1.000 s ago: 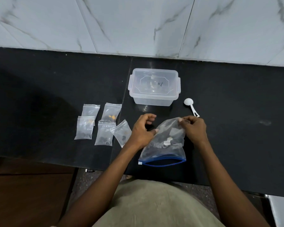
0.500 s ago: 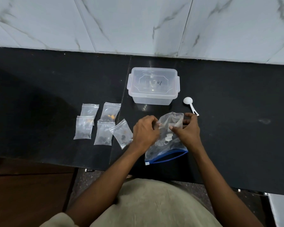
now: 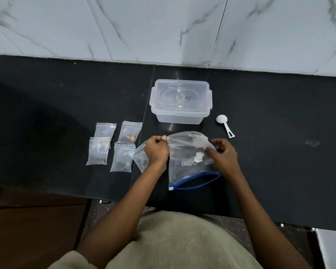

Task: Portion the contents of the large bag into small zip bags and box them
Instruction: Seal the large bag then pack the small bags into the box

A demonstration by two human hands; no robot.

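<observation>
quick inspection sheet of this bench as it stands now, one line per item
surface: black stone counter, dusty marks.
job's things: large bag with blue zip, dark bits inside; five small zip bags lying left of it; clear box, lid on; white scoop right of the box.
clutter: nothing seen.
hands: left hand and right hand each pinch the large bag's far end.
cables: nothing seen.
surroundings: marble-tiled wall behind; brown floor at lower left.

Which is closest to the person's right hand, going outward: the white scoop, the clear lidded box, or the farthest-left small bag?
From the right hand:
1. White scoop, just beyond it, slightly right.
2. Clear lidded box, farther back, to its left.
3. Farthest-left small bag, far across, past the left hand.
</observation>
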